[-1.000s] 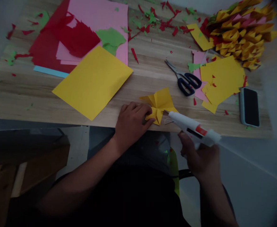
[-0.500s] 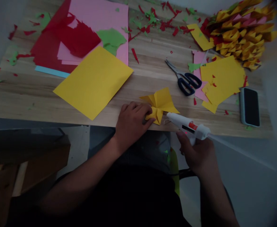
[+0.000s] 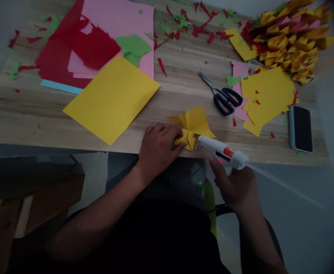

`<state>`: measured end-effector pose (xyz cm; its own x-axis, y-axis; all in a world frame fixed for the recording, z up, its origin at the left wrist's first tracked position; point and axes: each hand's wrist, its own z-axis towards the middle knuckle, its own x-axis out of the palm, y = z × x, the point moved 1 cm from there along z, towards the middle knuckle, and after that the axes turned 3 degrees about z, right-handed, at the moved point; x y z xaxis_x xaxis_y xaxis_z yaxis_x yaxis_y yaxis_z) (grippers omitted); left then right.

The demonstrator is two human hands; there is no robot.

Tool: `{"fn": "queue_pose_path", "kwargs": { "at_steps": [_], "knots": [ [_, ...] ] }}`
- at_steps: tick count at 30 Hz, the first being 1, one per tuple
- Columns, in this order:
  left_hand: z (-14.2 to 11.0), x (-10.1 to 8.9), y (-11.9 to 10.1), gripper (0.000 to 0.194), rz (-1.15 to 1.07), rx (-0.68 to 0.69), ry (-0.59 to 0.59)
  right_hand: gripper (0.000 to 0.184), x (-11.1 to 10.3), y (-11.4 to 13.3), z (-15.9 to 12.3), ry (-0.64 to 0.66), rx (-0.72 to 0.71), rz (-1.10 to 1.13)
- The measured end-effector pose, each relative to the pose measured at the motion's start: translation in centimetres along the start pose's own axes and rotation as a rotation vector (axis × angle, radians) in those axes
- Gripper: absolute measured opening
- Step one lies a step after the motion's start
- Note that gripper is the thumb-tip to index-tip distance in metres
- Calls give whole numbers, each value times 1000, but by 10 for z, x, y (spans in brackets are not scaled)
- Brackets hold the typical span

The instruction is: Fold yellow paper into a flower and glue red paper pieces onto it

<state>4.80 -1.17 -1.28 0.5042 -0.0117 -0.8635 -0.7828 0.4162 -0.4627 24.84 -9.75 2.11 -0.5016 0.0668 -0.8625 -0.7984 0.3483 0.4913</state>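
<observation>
Your two hands work at the table's [image 3: 178, 95] near edge. Your left hand [image 3: 159, 150], fingers curled nearly closed, holds down one folded yellow paper [image 3: 198, 121] lying there. Your right hand [image 3: 238, 188] is closed around one white glue gun [image 3: 221, 149]; its dark label [image 3: 222, 156] is too blurred to read. One pair of scissors [image 3: 224, 97] and one phone [image 3: 301, 129] lie beyond. The gun's tip is now farther left, at the folded paper.

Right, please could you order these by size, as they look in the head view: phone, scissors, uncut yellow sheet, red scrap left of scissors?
1. Yellow sheet
2. Scissors and phone: too alike to rank
3. Red scrap
</observation>
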Motion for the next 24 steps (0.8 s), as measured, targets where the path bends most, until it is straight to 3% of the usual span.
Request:
{"fn": "queue_pose_path", "kwargs": {
  "at_steps": [9, 13, 19, 24],
  "knots": [
    [-1, 1, 1, 19, -7, 4, -6, 48, 1, 9, 2, 9, -61, -7],
    [-1, 0, 1, 19, -3, 3, -8, 51, -2, 14, 0, 45, -24, 1],
    [0, 0, 0, 18, 0, 0, -2, 56, -8, 15, -9, -8, 131, 74],
    [0, 0, 0, 18, 1, -12, 5, 55, -6, 13, -7, -13, 91, 66]
  ]
}}
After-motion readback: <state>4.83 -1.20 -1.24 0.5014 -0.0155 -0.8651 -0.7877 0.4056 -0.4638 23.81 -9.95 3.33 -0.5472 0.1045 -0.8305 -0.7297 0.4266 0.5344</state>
